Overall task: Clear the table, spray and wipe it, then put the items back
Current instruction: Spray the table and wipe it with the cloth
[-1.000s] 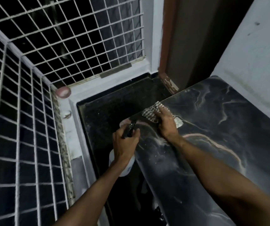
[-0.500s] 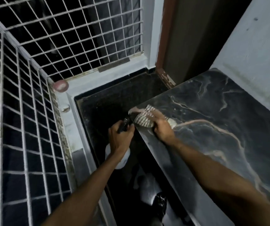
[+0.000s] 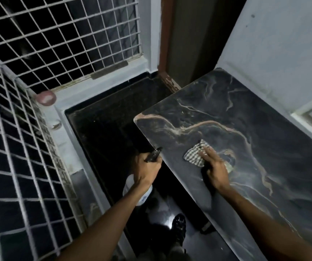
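At nine o'clock a white grille (image 3: 19, 147) hems me in, with a pale ledge (image 3: 64, 132) below it. My left hand (image 3: 147, 171) is wrapped tight around the spray bottle (image 3: 142, 193), hanging off the table's edge over the dark floor (image 3: 110, 132). At three o'clock my right hand (image 3: 214, 171) presses the checked cloth (image 3: 195, 154) flat on the marble table (image 3: 245, 119). The top is bare, so clearing looks done; I'm mid-wipe, with putting things back still ahead. A wall (image 3: 274, 44) closes one o'clock; the rounded corner at eleven drops away.
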{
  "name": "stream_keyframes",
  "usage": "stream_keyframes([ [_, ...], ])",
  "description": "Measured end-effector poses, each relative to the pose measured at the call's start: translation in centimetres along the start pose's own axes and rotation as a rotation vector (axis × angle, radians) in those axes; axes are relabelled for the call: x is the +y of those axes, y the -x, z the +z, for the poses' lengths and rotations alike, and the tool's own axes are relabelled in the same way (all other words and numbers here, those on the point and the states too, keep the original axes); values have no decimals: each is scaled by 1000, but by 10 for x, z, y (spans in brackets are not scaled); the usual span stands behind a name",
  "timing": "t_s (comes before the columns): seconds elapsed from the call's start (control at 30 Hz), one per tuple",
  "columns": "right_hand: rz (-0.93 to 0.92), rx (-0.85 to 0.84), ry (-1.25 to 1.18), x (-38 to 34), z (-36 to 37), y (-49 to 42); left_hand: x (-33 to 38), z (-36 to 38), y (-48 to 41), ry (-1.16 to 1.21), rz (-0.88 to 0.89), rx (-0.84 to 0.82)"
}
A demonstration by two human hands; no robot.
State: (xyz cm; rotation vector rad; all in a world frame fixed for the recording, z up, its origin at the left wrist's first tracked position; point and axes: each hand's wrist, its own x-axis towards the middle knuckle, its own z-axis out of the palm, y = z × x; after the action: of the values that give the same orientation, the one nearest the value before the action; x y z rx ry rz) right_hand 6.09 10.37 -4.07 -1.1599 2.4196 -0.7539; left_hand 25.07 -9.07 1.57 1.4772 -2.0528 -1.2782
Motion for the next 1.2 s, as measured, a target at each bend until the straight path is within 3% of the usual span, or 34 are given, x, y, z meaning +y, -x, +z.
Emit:
stream_keyframes([
  [0.07,144,98,-31,6,-5,0,-5,7,7,-5,-35,-1],
  [0.13,161,81,-41,4,0,-3,-11,13,12,-34,-81,14],
  [0.37,-264,-131,28,-51,37,-78,-26,14,20,34,-112,246],
  [0.43,-376,-221,-61,-77,59,-105,-21,6,24,60,-138,296],
  [0.5,-497,-243,40,-92,74,-119,-15,-2,30,84,-136,363],
  [0.57,-593,-218,96,-84,77,-108,-13,-8,37,117,-104,399],
  [0.67,-678,-315,157,-56,60,-50,-15,-11,41,115,-113,429],
  [0.77,-694,-384,120,-46,43,-36,-13,-8,46,146,-127,452],
  [0.97,-592,-352,127,-100,72,-124,-12,9,49,118,-108,436],
  [1.1,-682,-366,111,-62,57,-64,-3,11,48,124,-55,421],
  [1.2,-563,-276,-16,-32,38,-64,7,16,39,135,-94,392],
])
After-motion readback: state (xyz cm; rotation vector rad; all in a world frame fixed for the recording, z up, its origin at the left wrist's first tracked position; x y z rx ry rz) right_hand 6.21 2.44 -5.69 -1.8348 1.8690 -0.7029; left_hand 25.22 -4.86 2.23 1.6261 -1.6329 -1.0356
